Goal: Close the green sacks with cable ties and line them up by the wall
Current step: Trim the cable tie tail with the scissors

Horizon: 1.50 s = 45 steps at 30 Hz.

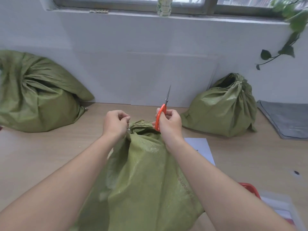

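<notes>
In the head view, the sack in hand (pixel 143 172) fills the lower centre of the frame, standing on the wooden floor (pixel 50 147) with its mouth gathered into a pleated neck (pixel 141 125) at mid-frame. The left hand (pixel 115 124) is curled shut just left of that neck, fingertips pinched on what looks like the pale tail of a cable tie (pixel 128 128); the tie itself is too small to make out clearly. The right hand (pixel 168 123), just right of the neck, is closed around the orange handles of a pair of scissors (pixel 162 114), whose blades are together and point up toward the wall (pixel 133 72). I judge the step to be finishing the closure on this sack: the tie appears cinched, and the next move probably calls for swinging the blades down and across to the tail held taut by the left hand, and snipping it close without nicking the woven fabric. Two other green sacks already sit against the wall, one at the left edge (pixel 38 94) and one at the right (pixel 223 110), the latter visibly tied at its top; this third one is well apart from the wall, so it has yet to join them. A bottle (pixel 164 6) on the window sill at the top centre carries a leafy label whose print is too blurred to read; no other writing is legible.
</notes>
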Each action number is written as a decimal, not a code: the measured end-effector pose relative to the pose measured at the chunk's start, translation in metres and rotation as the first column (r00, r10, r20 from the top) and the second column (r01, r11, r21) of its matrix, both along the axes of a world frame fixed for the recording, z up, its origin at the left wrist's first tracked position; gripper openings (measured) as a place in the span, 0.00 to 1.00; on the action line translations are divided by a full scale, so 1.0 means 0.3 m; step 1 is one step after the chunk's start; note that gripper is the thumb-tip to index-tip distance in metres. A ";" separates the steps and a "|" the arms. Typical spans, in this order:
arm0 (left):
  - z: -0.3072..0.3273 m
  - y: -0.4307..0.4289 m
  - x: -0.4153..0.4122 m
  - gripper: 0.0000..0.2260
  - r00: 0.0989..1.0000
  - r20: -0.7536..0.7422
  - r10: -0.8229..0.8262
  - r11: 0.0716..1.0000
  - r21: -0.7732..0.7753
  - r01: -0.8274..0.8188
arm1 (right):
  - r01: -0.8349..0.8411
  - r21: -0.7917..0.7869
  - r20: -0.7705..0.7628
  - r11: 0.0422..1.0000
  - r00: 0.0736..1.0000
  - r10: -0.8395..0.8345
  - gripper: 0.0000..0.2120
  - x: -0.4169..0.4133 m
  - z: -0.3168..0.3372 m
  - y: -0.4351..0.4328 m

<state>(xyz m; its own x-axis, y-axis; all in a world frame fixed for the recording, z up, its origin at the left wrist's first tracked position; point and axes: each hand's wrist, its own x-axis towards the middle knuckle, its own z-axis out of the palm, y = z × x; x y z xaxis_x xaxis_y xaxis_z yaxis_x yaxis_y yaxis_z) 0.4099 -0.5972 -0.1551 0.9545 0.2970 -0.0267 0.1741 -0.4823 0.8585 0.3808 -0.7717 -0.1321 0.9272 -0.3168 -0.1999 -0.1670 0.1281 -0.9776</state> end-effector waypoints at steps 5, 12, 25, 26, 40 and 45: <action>0.164 -0.031 -0.129 0.06 0.990 0.142 -0.004 0.988 -0.153 0.026 | -0.031 -0.006 -0.017 0.999 0.999 0.031 0.12 -0.135 0.032 -0.009; 0.311 -0.100 -0.312 0.06 0.947 0.310 -0.084 0.969 -0.197 0.150 | -0.066 0.016 0.115 0.998 0.991 0.064 0.09 -0.360 0.067 -0.061; 0.388 -0.135 -0.498 0.04 0.893 0.368 -0.258 0.940 -0.116 0.320 | -0.035 -0.581 0.215 0.813 0.957 0.195 0.03 -0.628 0.013 -0.195; 0.391 -0.134 -0.508 0.04 0.889 0.371 -0.267 0.942 -0.095 0.323 | -0.033 -0.612 0.211 0.790 0.956 0.203 0.04 -0.641 0.011 -0.203; 0.411 -0.098 -0.601 0.02 0.878 0.380 -0.291 0.946 -0.021 0.323 | 0.079 -0.959 0.166 0.273 0.936 0.310 0.15 -0.712 0.141 -0.173; 0.412 -0.087 -0.618 0.02 0.879 0.371 -0.300 0.942 -0.032 0.335 | 0.075 -0.971 0.147 0.226 0.935 0.322 0.12 -0.715 0.162 -0.152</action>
